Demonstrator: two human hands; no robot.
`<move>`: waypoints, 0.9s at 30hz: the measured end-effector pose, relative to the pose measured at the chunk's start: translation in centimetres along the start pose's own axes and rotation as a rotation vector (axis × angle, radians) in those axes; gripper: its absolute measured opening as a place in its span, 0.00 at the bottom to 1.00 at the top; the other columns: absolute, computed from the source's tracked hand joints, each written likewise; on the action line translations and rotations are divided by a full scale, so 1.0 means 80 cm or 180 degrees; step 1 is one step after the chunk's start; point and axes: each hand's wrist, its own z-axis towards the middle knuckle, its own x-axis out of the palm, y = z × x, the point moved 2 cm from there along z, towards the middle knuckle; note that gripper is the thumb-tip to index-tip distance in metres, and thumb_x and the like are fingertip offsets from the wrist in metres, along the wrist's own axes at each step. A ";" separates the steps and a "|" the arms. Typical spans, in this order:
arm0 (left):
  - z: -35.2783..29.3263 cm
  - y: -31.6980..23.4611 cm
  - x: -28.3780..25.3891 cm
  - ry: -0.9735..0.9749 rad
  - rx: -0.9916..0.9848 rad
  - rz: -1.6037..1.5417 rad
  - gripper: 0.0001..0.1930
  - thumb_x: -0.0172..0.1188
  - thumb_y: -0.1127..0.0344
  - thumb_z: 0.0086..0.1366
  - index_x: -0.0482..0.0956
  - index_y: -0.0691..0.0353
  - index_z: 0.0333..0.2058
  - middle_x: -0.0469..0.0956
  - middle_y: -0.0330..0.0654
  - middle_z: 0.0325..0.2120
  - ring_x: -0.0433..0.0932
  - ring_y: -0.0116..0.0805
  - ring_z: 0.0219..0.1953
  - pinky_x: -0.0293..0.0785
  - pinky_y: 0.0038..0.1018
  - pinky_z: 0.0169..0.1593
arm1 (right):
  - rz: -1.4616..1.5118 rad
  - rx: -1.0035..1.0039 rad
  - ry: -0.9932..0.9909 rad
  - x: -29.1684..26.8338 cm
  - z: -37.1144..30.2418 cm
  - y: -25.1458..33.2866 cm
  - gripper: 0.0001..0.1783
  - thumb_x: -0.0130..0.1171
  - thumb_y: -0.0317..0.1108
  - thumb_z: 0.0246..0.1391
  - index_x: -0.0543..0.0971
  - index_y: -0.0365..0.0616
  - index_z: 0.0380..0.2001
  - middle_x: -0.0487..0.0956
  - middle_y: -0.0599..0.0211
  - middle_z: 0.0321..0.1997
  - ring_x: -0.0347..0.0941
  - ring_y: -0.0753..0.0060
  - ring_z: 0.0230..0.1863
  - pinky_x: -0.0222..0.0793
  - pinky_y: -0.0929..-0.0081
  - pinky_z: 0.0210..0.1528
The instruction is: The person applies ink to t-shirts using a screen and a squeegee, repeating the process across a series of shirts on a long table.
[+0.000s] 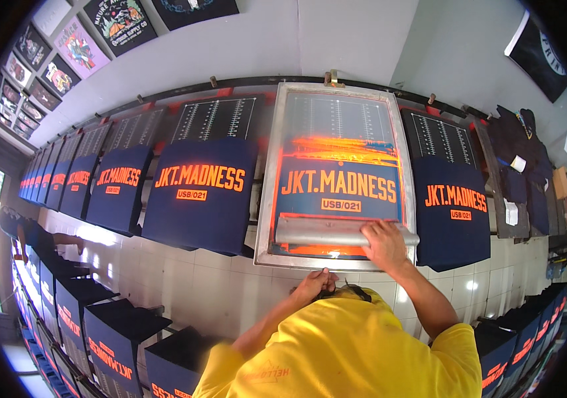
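Observation:
My right hand (pixel 385 245) is wrapped over the right part of a long grey squeegee (pixel 323 232), which lies across the near end of a printing screen. The screen's metal frame (pixel 270 166) lies over a navy shirt on a board. Bright orange ink (pixel 343 149) is smeared across the far part of the mesh, with more along the squeegee. Orange block lettering (pixel 338 185) shows through the mesh between them. Just off the frame's near edge, my left hand (pixel 316 285) has its fingers curled closed. What they hold, if anything, is hidden.
Boards with printed navy shirts (pixel 197 192) run along a dark rail to the left. Another printed shirt (pixel 455 212) lies close on the right. Behind me stands a second row of shirt boards (pixel 108 345). A person (pixel 25 232) is at the far left.

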 end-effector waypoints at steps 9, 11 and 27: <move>-0.017 -0.045 0.014 -0.0397 -0.0007 0.1130 0.24 0.39 0.51 0.76 0.74 0.63 0.30 0.71 0.34 0.21 0.67 0.26 0.27 0.64 0.24 0.39 | -0.0262 -0.0203 -0.0621 0.029 0.145 -0.090 0.22 0.71 0.32 0.36 0.74 0.47 0.37 0.77 0.68 0.42 0.72 0.62 0.46 0.68 0.62 0.47; -0.016 -0.042 0.010 -0.0349 -0.0037 0.1176 0.24 0.39 0.50 0.76 0.73 0.63 0.30 0.70 0.34 0.21 0.67 0.26 0.27 0.64 0.24 0.38 | -0.0281 -0.0239 -0.0673 0.039 0.164 -0.103 0.22 0.71 0.31 0.36 0.74 0.47 0.37 0.77 0.68 0.42 0.72 0.62 0.45 0.68 0.62 0.47; -0.014 -0.031 0.011 -0.0246 -0.0259 0.0229 0.22 0.43 0.49 0.75 0.72 0.61 0.31 0.67 0.32 0.21 0.63 0.23 0.26 0.60 0.21 0.33 | 0.0677 0.0532 0.1147 0.008 0.291 -0.176 0.23 0.70 0.40 0.30 0.81 0.39 0.33 0.83 0.56 0.34 0.79 0.52 0.36 0.73 0.62 0.40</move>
